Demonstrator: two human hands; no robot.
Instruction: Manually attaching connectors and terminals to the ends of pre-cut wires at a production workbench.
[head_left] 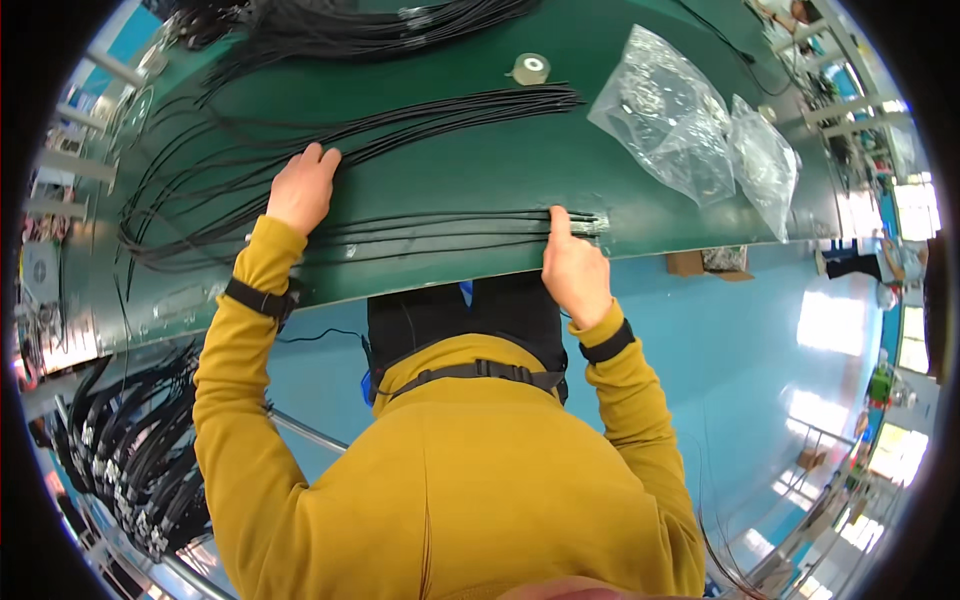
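Note:
My left hand (300, 188) lies flat on the green table (470, 170), its fingers spread on a bundle of thin black cables (440, 112) that fans out to the right. My right hand (572, 268) sits near the table's front edge, with thumb and fingers pinched on the right end of a second, straight bundle of black cables (440, 232). That bundle runs left toward my left wrist. Both sleeves are mustard yellow with black wrist straps.
Two clear plastic bags (690, 125) lie at the table's right. A small roll of tape (530, 68) sits at the back. More black cables (330, 25) are piled at the far left and hang on a rack (130, 460) at lower left. Blue floor lies below.

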